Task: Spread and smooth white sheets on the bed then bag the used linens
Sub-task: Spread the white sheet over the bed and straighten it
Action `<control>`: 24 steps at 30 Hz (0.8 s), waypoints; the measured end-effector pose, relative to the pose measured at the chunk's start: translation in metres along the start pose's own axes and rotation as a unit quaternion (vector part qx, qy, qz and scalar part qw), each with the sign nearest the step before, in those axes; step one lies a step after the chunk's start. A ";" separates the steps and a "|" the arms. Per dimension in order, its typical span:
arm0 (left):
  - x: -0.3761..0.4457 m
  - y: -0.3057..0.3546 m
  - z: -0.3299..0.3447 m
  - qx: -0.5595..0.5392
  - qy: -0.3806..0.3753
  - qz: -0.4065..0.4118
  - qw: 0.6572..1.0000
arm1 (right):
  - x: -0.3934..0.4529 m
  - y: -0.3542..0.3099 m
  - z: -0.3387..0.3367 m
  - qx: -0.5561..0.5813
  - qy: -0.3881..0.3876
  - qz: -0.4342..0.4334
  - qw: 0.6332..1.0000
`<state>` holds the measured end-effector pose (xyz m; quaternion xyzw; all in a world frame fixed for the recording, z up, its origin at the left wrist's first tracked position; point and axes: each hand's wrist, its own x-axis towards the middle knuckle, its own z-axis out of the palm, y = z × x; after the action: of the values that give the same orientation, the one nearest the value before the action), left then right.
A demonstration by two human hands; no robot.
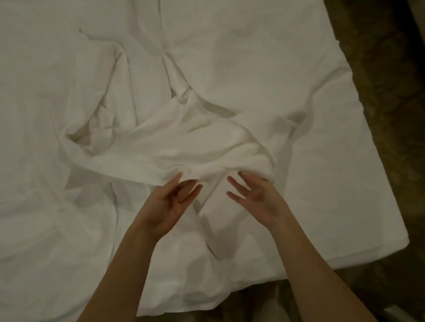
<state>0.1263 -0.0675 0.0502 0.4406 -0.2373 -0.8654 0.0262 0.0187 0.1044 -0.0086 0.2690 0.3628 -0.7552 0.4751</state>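
A soft white sheet (170,138) lies bunched in deep, rumpled folds across the middle of the bed (340,178), its thin cloth creased into ridges that fan toward the near edge. The mattress's right side shows flatter, smoother fabric ending in a rounded corner above mottled brown carpet (406,92). The left hand (169,204) reaches up under a raised fold, fingers nearly straight and close together, touching the cloth's edge. The right hand (258,197) hovers just beside it, fingers spread and relaxed, gripping nothing.
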 end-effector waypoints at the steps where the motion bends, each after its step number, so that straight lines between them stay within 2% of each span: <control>1: -0.003 0.001 -0.006 -0.042 -0.006 0.008 0.999 | 0.002 -0.001 0.000 -0.014 0.015 -0.007 1.000; 5: -0.004 -0.011 -0.016 -0.125 -0.017 0.032 0.991 | 0.007 -0.004 0.007 -0.091 0.072 -0.055 0.992; 8: 0.004 -0.023 -0.001 -0.105 0.022 -0.001 0.994 | 0.009 -0.009 0.018 -0.128 0.096 -0.080 0.984; 10: 0.009 -0.032 0.014 -0.039 0.056 -0.020 0.997 | 0.006 -0.014 0.021 -0.175 0.141 -0.114 0.968; 14: 0.014 -0.046 0.035 0.128 0.071 -0.053 0.988 | -0.008 -0.019 0.015 -0.280 0.179 -0.166 0.928; 17: 0.018 -0.055 0.035 0.139 0.136 -0.060 0.979 | -0.025 -0.014 -0.001 -0.279 0.234 -0.190 0.912; 20: 0.018 -0.071 0.018 0.127 0.185 -0.041 0.974 | -0.045 0.005 -0.022 -0.270 0.283 -0.173 0.904; 24: 0.000 -0.102 -0.030 0.139 0.188 -0.061 0.970 | -0.063 0.053 -0.057 -0.272 0.332 -0.093 0.899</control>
<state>0.1661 0.0111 -0.0093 0.6086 -0.3183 -0.7255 -0.0437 0.0957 0.1679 -0.0106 0.3295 0.7138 -0.5349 0.3094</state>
